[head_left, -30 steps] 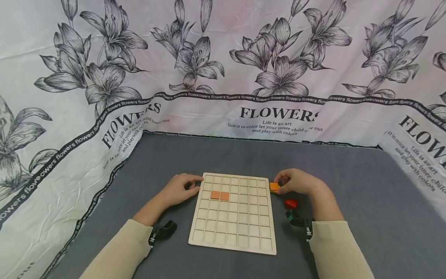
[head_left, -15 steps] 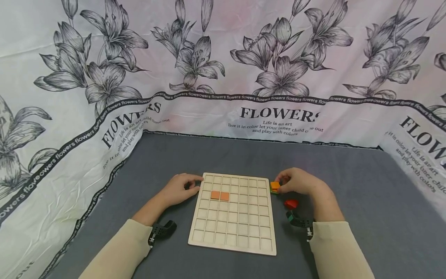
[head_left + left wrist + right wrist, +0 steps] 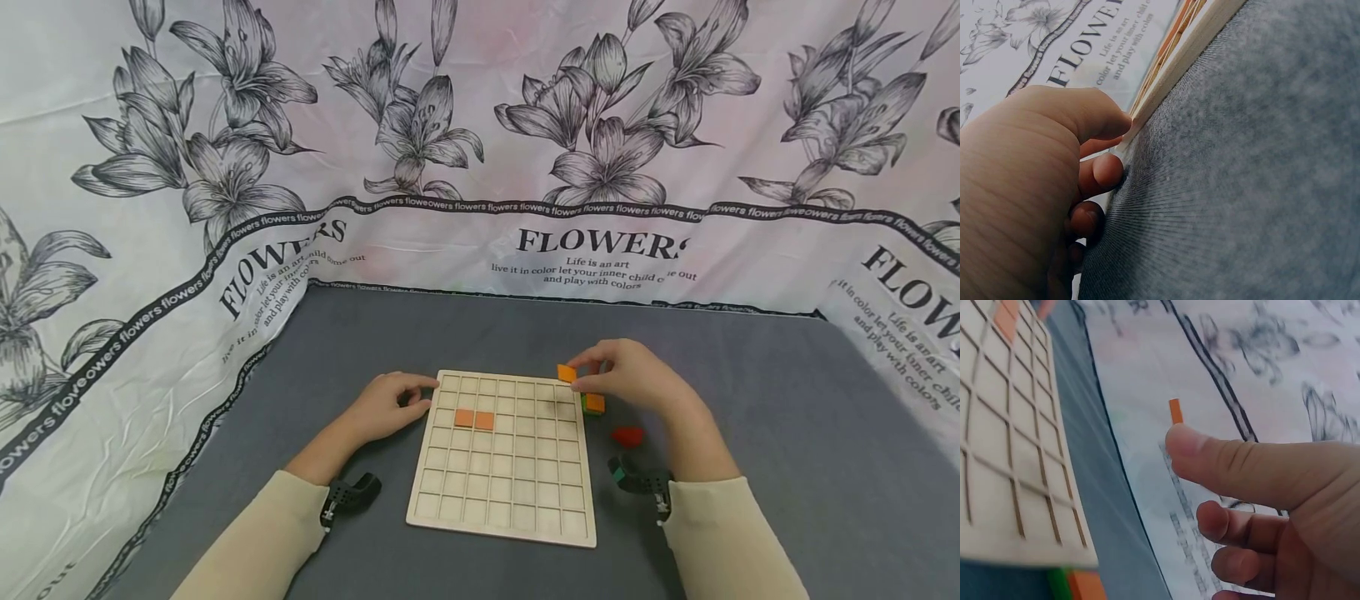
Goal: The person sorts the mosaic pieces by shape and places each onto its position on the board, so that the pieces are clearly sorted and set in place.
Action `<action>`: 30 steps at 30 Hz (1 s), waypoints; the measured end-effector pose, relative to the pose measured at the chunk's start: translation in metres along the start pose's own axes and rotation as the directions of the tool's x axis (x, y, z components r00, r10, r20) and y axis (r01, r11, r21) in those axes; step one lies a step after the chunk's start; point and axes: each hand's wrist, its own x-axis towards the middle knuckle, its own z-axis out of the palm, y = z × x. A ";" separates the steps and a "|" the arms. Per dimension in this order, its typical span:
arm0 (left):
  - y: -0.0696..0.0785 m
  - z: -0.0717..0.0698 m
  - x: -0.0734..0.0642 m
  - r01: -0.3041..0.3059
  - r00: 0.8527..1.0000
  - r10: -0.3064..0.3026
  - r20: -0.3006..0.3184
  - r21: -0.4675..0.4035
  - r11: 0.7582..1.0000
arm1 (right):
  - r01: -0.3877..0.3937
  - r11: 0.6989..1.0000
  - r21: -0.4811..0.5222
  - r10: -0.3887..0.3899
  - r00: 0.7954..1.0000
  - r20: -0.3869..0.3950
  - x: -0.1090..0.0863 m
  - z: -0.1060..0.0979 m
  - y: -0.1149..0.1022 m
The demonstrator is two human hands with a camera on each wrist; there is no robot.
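Observation:
In the head view my right hand pinches an orange square tile over the board's far right corner. The right wrist view shows that tile edge-on, a thin orange strip past the thumb. The pale wooden grid board lies on the grey cloth, with two orange tiles side by side in its cells. My left hand touches the board's left edge near the far corner. From the left wrist view, the thumb tip meets the board's rim, and the other fingers bend loosely below it.
Beside the board's right edge sits a small stack of orange and green tiles. Nearer the right wrist lies a red piece. A flower-printed cloth stands behind the grey surface and along its sides.
My right hand has lifted an orange tile off the stack and moved it away and to the left, over the board's corner. The left hand stays in place.

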 end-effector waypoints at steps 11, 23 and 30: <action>0.002 -0.001 0.000 0.001 1.000 -0.001 -0.011 0.012 1.000 | 0.153 0.973 -0.171 -0.141 0.987 0.081 0.014 0.050 -0.033; 0.005 -0.002 0.001 -0.002 1.000 0.002 -0.013 0.013 1.000 | 0.127 0.948 -0.292 -0.118 0.992 0.048 0.018 0.081 -0.044; 0.004 -0.002 0.001 0.000 1.000 0.000 -0.013 0.012 1.000 | 0.163 0.938 -0.306 -0.153 0.987 0.057 0.017 0.084 -0.043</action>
